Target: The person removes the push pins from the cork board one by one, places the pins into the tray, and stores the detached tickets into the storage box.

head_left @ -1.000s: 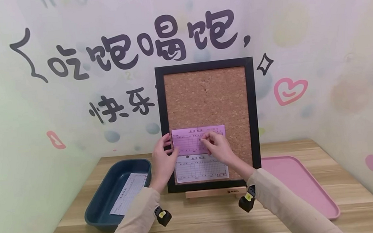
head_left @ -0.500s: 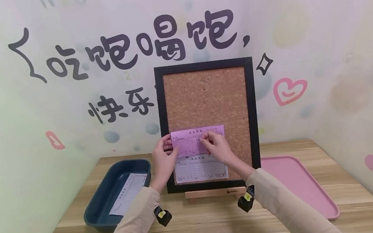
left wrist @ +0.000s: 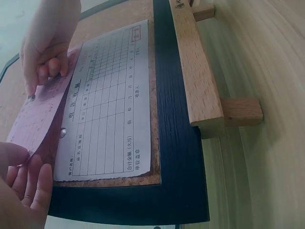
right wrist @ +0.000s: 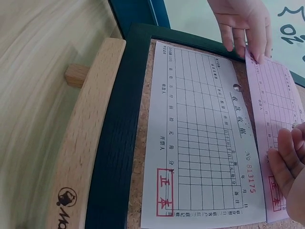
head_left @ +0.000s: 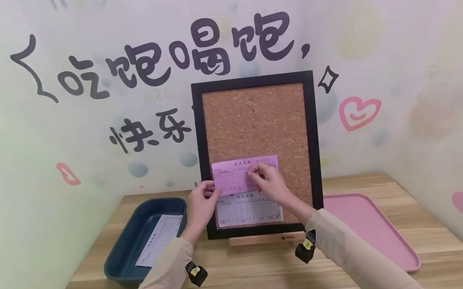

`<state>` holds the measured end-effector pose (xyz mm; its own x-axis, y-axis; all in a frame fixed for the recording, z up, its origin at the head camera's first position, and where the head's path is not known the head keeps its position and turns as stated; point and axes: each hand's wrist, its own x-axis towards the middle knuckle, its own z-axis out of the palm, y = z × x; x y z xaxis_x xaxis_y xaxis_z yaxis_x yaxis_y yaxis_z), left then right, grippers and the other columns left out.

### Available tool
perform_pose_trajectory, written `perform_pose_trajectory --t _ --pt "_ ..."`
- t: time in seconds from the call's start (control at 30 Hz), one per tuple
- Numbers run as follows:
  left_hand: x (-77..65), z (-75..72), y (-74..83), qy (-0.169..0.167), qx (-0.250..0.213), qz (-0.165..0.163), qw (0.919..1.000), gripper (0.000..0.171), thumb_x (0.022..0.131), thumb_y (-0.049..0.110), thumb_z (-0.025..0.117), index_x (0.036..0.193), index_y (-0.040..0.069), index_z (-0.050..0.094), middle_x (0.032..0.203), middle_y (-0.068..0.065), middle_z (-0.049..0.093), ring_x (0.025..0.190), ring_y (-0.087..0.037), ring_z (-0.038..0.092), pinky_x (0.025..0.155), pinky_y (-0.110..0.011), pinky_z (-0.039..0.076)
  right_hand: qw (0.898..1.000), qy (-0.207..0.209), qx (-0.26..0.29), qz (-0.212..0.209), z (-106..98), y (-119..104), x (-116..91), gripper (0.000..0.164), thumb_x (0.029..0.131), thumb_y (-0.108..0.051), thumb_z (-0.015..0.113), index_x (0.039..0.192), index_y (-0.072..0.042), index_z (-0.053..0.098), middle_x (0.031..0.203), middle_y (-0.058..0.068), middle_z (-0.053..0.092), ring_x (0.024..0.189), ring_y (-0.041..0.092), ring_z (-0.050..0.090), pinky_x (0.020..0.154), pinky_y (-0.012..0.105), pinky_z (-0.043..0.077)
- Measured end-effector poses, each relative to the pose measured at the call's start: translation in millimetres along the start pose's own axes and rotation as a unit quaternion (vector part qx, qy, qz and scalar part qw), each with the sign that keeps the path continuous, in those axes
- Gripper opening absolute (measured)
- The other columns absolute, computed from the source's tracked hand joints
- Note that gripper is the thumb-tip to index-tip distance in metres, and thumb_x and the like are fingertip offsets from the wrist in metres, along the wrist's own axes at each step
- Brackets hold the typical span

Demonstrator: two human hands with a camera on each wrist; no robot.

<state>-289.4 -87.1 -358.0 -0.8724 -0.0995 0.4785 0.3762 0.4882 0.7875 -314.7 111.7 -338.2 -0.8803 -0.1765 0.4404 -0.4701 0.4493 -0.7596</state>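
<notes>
A pink receipt slip (head_left: 227,176) lies against the framed cork board (head_left: 254,120), just above a white receipt slip (head_left: 245,211). My left hand (head_left: 200,206) pinches the pink slip's lower left corner between thumb and fingers; in the left wrist view that edge lifts slightly off the board. My right hand (head_left: 272,184) pinches a small silver pushpin (left wrist: 31,98) against the middle of the pink slip, its tip hidden. Another silver pushpin (left wrist: 63,132) sits at the white slip's top edge.
A wooden easel ledge (head_left: 267,238) supports the board's black frame (head_left: 314,147). To the left stands a dark blue bin (head_left: 116,264) with another white slip (head_left: 159,240) inside. A pink tray (head_left: 379,232) lies at the right, partly behind my right arm.
My left hand has slid down the pink slip's left edge to its lower corner. The right hand stays in place at the slip's middle.
</notes>
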Motion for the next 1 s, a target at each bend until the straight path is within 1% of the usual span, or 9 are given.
perform_pose_trajectory --t 0.1,0.2,0.4,0.5,0.57,0.63,0.73,0.8,1.0 --pt "0.1 -0.3 -0.7 -0.005 -0.001 -0.003 1.0000 0.018 0.084 0.014 0.064 0.097 0.001 0.064 0.086 -0.012 0.066 0.073 -0.020 0.061 0.064 -0.029 0.052 1.000 -0.001 0.000 -0.003 -0.2 0.3 -0.3 0.009 0.092 -0.013 0.053 0.089 -0.006 0.058 0.063 0.004 0.050 0.051 0.014 0.048 0.047 0.021 0.038" --pt "0.5 -0.3 -0.7 -0.009 -0.008 -0.015 0.9998 0.018 0.084 0.014 0.065 0.097 0.001 0.065 0.086 -0.013 0.067 0.073 -0.020 0.062 0.065 -0.030 0.053 1.000 -0.004 0.004 -0.006 -0.4 0.4 -0.4 0.009 0.092 -0.013 0.052 0.090 -0.006 0.058 0.063 0.004 0.050 0.051 0.014 0.048 0.047 0.021 0.038" --pt "1.3 -0.7 0.1 -0.017 -0.037 -0.038 0.9985 0.018 0.084 0.011 0.064 0.098 -0.001 0.064 0.087 -0.015 0.066 0.072 -0.019 0.062 0.062 -0.027 0.054 1.000 -0.015 0.018 -0.003 -4.2 1.1 -1.2 0.010 0.092 -0.013 0.052 0.091 -0.006 0.058 0.064 0.004 0.050 0.053 0.014 0.048 0.047 0.021 0.040" --pt "1.2 -1.3 1.2 -0.015 -0.056 -0.039 0.9975 0.017 0.083 0.009 0.065 0.097 -0.001 0.064 0.087 -0.016 0.066 0.071 -0.017 0.061 0.060 -0.023 0.054 1.000 -0.019 0.019 -0.002 -8.5 0.7 -2.3 0.010 0.093 -0.014 0.051 0.091 -0.006 0.058 0.065 0.005 0.051 0.053 0.015 0.049 0.047 0.022 0.041" --pt "1.7 -1.8 0.4 -0.012 -0.069 -0.030 0.9971 0.016 0.083 0.007 0.065 0.096 -0.003 0.064 0.086 -0.017 0.066 0.069 -0.018 0.061 0.058 -0.023 0.053 1.000 -0.021 0.019 0.001 -11.7 0.3 -3.4 0.011 0.093 -0.015 0.052 0.091 -0.006 0.058 0.066 0.006 0.052 0.054 0.015 0.050 0.048 0.022 0.041" --pt "2.5 -3.1 -0.5 -0.010 -0.085 -0.027 0.9959 0.016 0.083 0.006 0.065 0.095 -0.005 0.064 0.086 -0.019 0.066 0.069 -0.019 0.061 0.058 -0.024 0.054 1.000 -0.022 0.013 0.005 -15.3 0.1 -4.8 0.011 0.093 -0.016 0.052 0.091 -0.007 0.058 0.067 0.006 0.052 0.054 0.015 0.050 0.048 0.022 0.041" --pt "3.9 -6.7 -1.3 -0.008 -0.105 -0.031 0.9940 0.016 0.083 0.004 0.064 0.095 -0.006 0.063 0.087 -0.021 0.065 0.069 -0.021 0.062 0.059 -0.026 0.054 1.000 -0.025 0.002 0.009 -22.0 -0.3 -7.3 0.011 0.093 -0.016 0.052 0.092 -0.007 0.057 0.067 0.006 0.052 0.054 0.015 0.050 0.049 0.023 0.041" --pt "4.8 -10.9 -0.8 -0.007 -0.108 -0.043 0.9932 0.018 0.083 0.006 0.064 0.097 -0.005 0.063 0.089 -0.020 0.065 0.071 -0.021 0.062 0.061 -0.025 0.055 1.000 -0.027 -0.003 0.010 -27.4 -0.7 -9.1 0.011 0.093 -0.016 0.052 0.092 -0.006 0.057 0.067 0.007 0.052 0.054 0.015 0.050 0.049 0.023 0.040" --pt "7.3 -28.6 -3.3 0.000 -0.081 -0.059 0.9949 0.021 0.084 0.010 0.064 0.101 -0.003 0.063 0.093 -0.019 0.065 0.072 -0.019 0.061 0.063 -0.023 0.054 0.999 -0.024 -0.019 0.009 -45.8 -2.9 -14.2 0.013 0.093 -0.014 0.052 0.094 -0.003 0.057 0.067 0.010 0.053 0.055 0.017 0.050 0.047 0.023 0.040"
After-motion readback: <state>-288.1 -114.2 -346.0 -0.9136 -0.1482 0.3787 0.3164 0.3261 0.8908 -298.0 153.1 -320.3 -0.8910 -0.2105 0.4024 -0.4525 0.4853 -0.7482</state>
